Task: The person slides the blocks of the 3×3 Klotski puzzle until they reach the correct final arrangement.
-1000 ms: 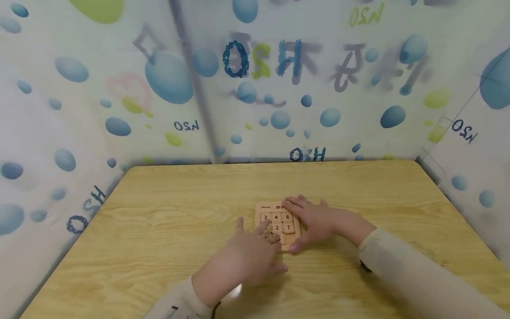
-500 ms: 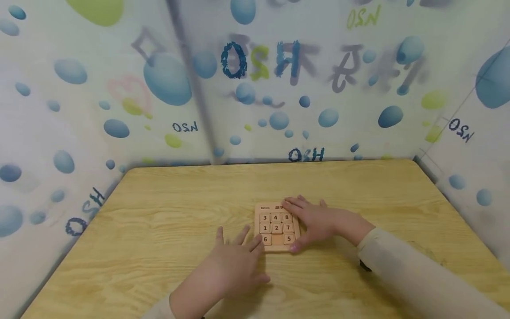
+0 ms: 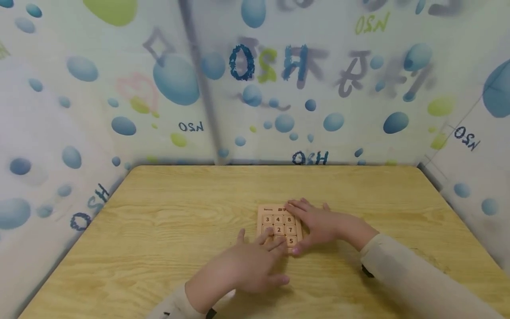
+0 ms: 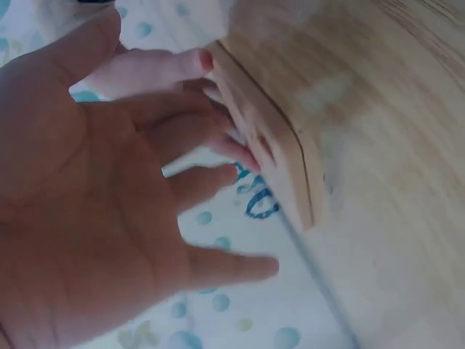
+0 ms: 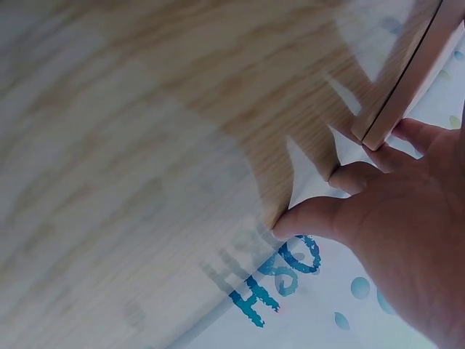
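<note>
Our left hand reaches in from the near left, fingers spread; our right hand arches farther right, thumb nearest.

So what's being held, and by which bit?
The right hand holds the sliding number puzzle by its right side, fingers at the top, thumb at the bottom corner. The left hand, over the tiles, grips nothing.

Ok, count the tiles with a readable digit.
6: far row, tile 3, tile 4 and tile 8; middle row, tile 2 and tile 7; near row, right end, tile 5. The left hand covers part of the board, so others may be hidden.
</note>
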{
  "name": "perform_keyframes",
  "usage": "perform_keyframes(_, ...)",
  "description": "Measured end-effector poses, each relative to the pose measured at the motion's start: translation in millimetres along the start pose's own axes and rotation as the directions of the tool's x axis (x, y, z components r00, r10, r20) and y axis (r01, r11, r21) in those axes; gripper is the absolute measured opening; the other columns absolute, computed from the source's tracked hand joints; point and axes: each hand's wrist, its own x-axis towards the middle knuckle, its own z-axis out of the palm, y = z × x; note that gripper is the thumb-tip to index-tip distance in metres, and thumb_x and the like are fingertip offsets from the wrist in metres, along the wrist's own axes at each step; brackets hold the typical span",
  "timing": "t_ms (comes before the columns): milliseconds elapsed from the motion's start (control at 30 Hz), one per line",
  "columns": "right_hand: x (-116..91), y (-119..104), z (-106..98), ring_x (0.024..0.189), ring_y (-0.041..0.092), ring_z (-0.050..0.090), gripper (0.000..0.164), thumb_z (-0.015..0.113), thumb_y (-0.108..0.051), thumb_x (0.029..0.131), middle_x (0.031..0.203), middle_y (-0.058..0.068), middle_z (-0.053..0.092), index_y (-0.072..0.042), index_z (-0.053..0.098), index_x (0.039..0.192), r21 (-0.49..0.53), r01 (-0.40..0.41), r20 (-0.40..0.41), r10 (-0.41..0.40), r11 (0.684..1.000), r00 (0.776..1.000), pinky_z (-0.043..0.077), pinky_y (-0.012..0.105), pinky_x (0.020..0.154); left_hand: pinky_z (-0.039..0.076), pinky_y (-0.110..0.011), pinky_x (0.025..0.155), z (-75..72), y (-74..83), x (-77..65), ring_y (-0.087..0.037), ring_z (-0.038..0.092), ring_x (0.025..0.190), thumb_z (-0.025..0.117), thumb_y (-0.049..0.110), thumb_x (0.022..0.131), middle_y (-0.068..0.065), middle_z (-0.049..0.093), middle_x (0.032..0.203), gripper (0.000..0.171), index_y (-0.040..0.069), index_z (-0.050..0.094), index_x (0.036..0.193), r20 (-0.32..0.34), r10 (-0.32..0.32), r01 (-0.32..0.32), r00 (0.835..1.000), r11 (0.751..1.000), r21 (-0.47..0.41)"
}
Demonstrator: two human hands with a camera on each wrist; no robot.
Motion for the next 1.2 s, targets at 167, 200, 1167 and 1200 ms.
perform_keyframes(167, 0, -2, -4, 0.167, 0.045, 0.006, 0.124, 0.082, -0.072, 0.079, 0.182, 0.008, 0.01, -0.022, 0.017, 0.173, -0.008, -0.003, -0.002, 0.003, 1.0, 1.0, 0.005, 0.088, 0.119, 0.015, -0.081, 0.124, 1.4, -3.4, -5.9, -0.024, 0.014, 0.169, 0.049, 0.075, 0.1, 0.007, 0.029, 0.176, 0.084, 0.024, 0.04, 0.166, -0.006, -0.047, 0.047, 0.999, 0.999, 0.025)
perform_keyframes(200, 0, -2, -4, 0.167, 0.045, 0.007, 0.124, 0.082, -0.072, 0.079, 0.182, 0.008, 0.01, -0.021, 0.017, 0.173, -0.01, -0.005, 0.0, 0.005, 1.0, 1.0, 0.005, 0.088, 0.119, 0.015, -0.081, 0.124, 1.3, -3.8, -6.0, -0.024, 0.014, 0.169, 0.049, 0.075, 0.1, 0.007, 0.029, 0.176, 0.083, 0.025, 0.04, 0.166, -0.001, -0.04, 0.04, 0.999, 0.999, 0.019)
perform_keyframes(1167, -1, 1, 1, 0.167, 0.046, 0.005, 0.123, 0.08, -0.074, 0.08, 0.182, 0.007, 0.01, -0.022, 0.017, 0.173, 0.015, -0.008, 0.017, 0.008, 1.0, 1.0, 0.006, 0.09, 0.117, 0.013, -0.083, 0.123, -5.5, -7.3, 15.1, -0.026, 0.018, 0.168, 0.046, 0.077, 0.1, 0.018, 0.029, 0.174, 0.08, 0.031, 0.041, 0.165, -0.023, -0.097, 0.099, 0.995, 0.991, 0.085)
perform_keyframes(1200, -1, 1, 1, 0.167, 0.046, 0.005, 0.124, 0.08, -0.074, 0.08, 0.182, 0.008, 0.01, -0.022, 0.017, 0.173, 0.013, -0.008, 0.014, 0.008, 1.0, 1.0, 0.006, 0.089, 0.117, 0.012, -0.083, 0.123, -5.5, -10.5, 13.0, -0.027, 0.018, 0.168, 0.047, 0.077, 0.1, 0.018, 0.029, 0.174, 0.079, 0.031, 0.042, 0.165, -0.023, -0.107, 0.108, 0.994, 0.991, 0.075)
